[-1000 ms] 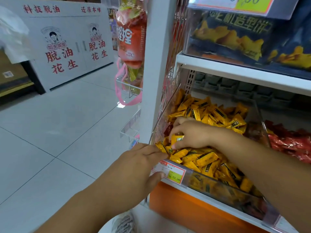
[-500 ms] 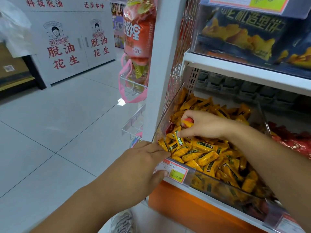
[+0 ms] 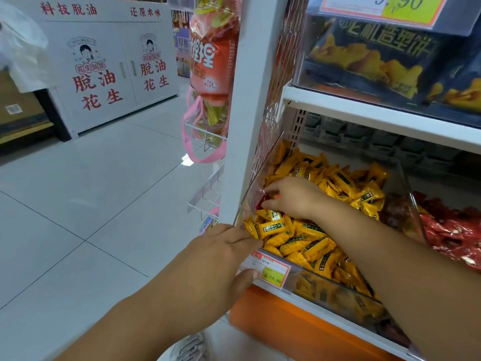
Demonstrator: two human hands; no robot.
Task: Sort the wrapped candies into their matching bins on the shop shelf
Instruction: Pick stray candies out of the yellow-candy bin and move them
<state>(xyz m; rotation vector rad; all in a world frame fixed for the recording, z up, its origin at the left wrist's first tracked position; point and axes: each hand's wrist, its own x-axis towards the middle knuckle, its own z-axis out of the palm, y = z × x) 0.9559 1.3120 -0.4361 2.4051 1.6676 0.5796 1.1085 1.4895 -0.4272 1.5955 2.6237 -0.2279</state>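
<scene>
A clear plastic bin (image 3: 341, 286) on the lower shelf is heaped with yellow wrapped candies (image 3: 312, 246). My right hand (image 3: 294, 196) reaches into the bin's left side. Its thumb and fingers pinch a red wrapped candy (image 3: 260, 199) right against the bin's left wall. My left hand (image 3: 216, 256) grips the bin's front left corner, fingers over the rim and thumb on the price tag (image 3: 273, 272). The neighbouring bin to the right holds red wrapped candies (image 3: 455, 230).
The shelf above carries a clear box of dark blue snack packs (image 3: 377, 56). An orange snack bag (image 3: 210, 61) hangs on the white shelf post, with wire racks (image 3: 205, 199) below it. A white cabinet (image 3: 109, 69) stands across the tiled floor.
My right hand moved from the front of the yellow pile to the bin's left wall and now pinches a red candy. My left hand stayed on the bin's front corner.
</scene>
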